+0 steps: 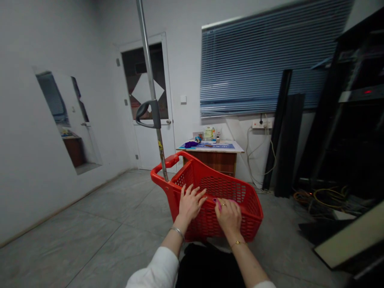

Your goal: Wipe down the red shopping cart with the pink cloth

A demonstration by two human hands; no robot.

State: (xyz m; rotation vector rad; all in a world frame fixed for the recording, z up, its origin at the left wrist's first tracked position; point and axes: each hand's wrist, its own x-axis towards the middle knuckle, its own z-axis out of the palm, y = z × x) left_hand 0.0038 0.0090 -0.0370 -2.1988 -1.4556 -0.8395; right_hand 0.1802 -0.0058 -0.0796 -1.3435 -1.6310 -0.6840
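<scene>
A red plastic shopping basket (240,190) on the floor fills the middle of the head view. A metal pole with a grey handle (149,114) rises from its far left corner. My left hand (190,202) rests on the basket's near rim with fingers stretched out and apart. My right hand (228,214) sits on the same rim to the right, fingers curled around a small pink thing (219,204) that I cannot make out. Both wrists wear thin bracelets.
A small wooden table (216,154) with a blue mat, bottles and a purple item stands behind the basket under blue window blinds (264,60). A white door (150,104) is at the back left. Black panels, dark shelving and cables (318,198) crowd the right.
</scene>
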